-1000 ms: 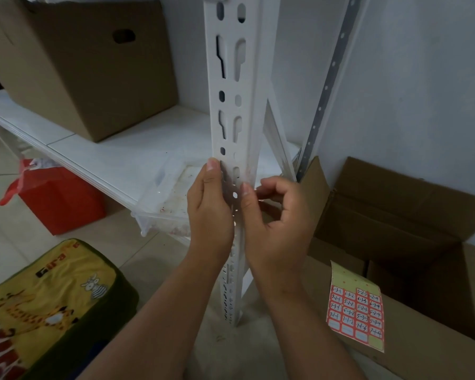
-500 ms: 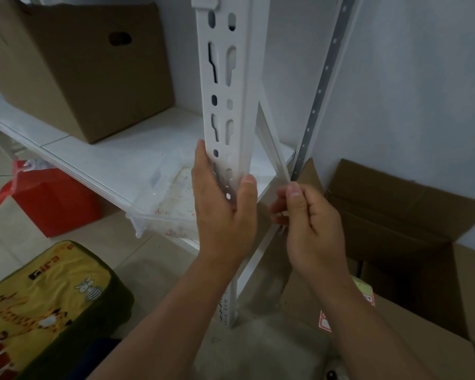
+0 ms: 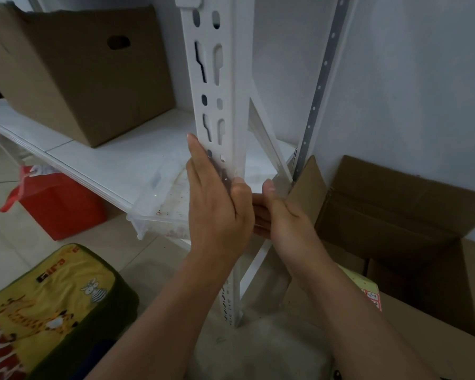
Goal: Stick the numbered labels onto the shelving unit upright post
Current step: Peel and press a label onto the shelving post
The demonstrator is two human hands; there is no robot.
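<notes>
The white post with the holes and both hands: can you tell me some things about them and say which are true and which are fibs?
1. The left hand lies flat against the white post, fingers straight. True.
2. The right hand is up at the top of the post. False: it sits low, beside the left hand, on the post's right side.
3. A brown cardboard box stands on the white shelf. True.
4. The sticker sheet is stuck on the wall. False: it lies on the open box at the right, mostly hidden by the right arm.
5. The red bag sits on top of the shelf. False: it is on the floor under it.
</notes>
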